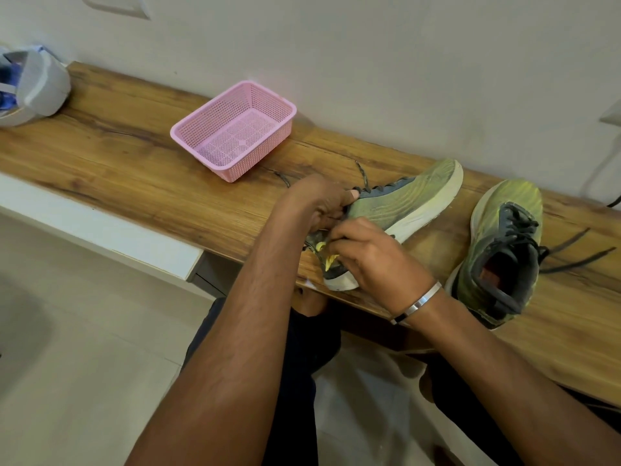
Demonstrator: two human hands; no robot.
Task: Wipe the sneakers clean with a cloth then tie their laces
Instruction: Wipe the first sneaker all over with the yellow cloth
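Note:
A green sneaker (403,200) with a white sole lies on the wooden shelf (134,156), toe toward the wall. My left hand (319,203) grips its collar near the tongue. My right hand (373,260) curls over the heel and pinches something there, likely the yellow heel tab or a lace; the hand hides what exactly. Dark loose laces (361,173) trail behind the left hand. The second green sneaker (500,250) stands at the right, its laces (578,253) untied and spread on the wood. No cloth is in view.
A pink mesh basket (235,129) with nothing in it sits on the shelf near the wall. A grey bag (37,85) lies at the far left end. A dark cable (613,200) hangs at the right wall. Below is pale tiled floor (84,364).

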